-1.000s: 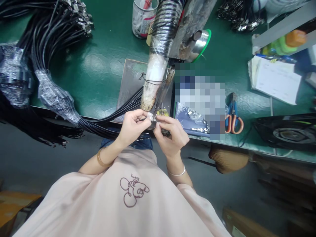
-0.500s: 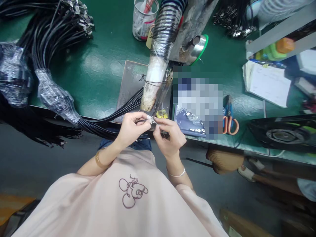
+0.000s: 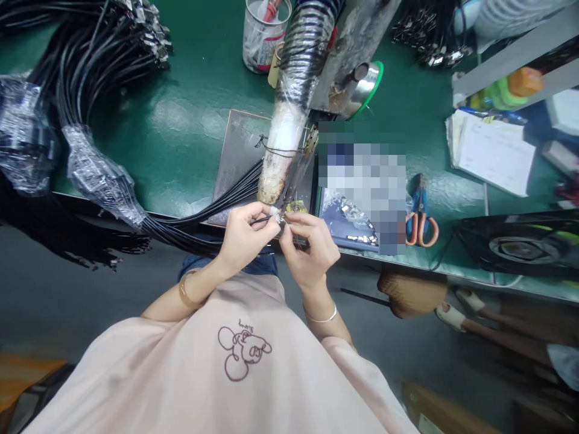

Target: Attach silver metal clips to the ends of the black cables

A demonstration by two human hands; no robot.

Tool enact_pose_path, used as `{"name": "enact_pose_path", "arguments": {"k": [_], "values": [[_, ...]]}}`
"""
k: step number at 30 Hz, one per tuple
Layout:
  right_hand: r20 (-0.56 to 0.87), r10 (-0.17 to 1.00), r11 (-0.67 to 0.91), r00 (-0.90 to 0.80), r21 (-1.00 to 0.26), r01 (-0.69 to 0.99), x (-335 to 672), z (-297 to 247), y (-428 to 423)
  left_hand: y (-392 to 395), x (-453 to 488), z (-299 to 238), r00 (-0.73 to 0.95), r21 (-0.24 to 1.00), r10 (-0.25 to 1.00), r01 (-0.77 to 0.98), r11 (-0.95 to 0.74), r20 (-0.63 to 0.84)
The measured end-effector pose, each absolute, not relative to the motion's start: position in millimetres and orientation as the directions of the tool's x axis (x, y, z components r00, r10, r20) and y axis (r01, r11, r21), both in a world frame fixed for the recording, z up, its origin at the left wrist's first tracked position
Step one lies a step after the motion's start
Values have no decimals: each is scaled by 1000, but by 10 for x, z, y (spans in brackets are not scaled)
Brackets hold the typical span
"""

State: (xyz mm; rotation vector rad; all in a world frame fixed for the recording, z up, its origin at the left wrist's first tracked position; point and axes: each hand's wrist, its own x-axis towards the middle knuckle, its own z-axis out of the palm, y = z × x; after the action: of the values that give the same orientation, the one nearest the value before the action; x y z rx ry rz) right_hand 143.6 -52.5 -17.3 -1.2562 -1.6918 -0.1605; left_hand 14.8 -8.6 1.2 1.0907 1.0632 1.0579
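Note:
My left hand (image 3: 244,235) is closed in a pinch on the end of a black cable (image 3: 259,220) at the table's front edge. Something whitish covers or sits at its fingertips. Close against it, my right hand (image 3: 313,246) pinches at the same cable end; the small part between its fingers is too hidden to name. A bundle of black cables (image 3: 190,226), partly bound in clear plastic wrap (image 3: 100,175), runs from the left to the dark board (image 3: 237,144) behind my hands. A small yellow piece (image 3: 296,206) lies just beyond my right fingertips.
A wrapped duct (image 3: 289,126) hangs down just beyond my hands. To the right are a blue tray (image 3: 348,232) with small metal parts, orange-handled pliers (image 3: 420,214), papers (image 3: 493,154) and a black fan (image 3: 520,246). A cup (image 3: 265,42) stands behind. Another person's legs (image 3: 502,337) show at right.
My right fingertips have shifted slightly and closed in on the cable end. Both hands otherwise stay in nearly the same place.

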Motion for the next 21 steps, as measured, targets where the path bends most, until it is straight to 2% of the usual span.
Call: {"name": "enact_pose_path", "arguments": {"k": [15, 21], "values": [[743, 670, 448, 9, -413, 793, 1443, -130, -525, -69, 128, 31, 169, 978, 973, -109, 178, -158], [733, 680, 438, 24, -432, 789, 1431, -111, -533, -96, 135, 42, 169, 987, 980, -108, 121, -101]]}}
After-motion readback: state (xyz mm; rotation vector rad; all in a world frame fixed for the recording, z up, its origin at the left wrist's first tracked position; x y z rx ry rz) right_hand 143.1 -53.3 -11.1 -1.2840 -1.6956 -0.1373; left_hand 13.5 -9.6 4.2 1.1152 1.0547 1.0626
